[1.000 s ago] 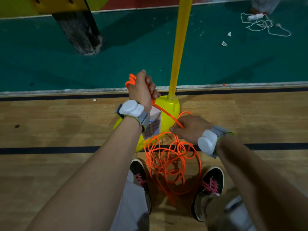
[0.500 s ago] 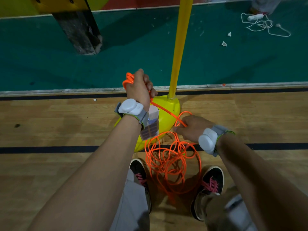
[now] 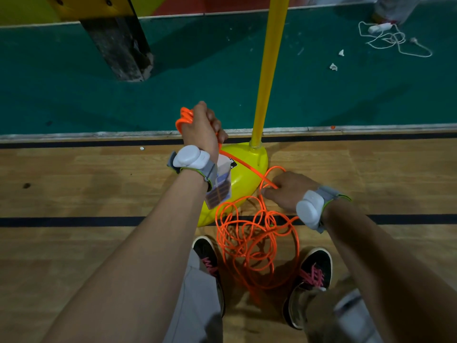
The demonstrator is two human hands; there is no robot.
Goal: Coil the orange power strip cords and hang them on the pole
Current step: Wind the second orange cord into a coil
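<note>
The left hand [image 3: 201, 129] sits slightly higher than before, its grip round gathered cord [image 3: 183, 115] loops; the right hand [image 3: 286, 191] pinches the strand below. The rest, tangled beneath, looks light and springy: take hold near the grip.

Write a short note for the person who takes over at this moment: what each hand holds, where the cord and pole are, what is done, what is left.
Left hand: grips a few coiled loops of the orange cord; what looks like the power strip hangs below its wrist.
Right hand: pinches the cord, taut between the hands.
Loose tangle: lies between the shoes, before the yellow pole.
Done: a few loops. Left: coil the tangle, hang it on the pole.
</note>
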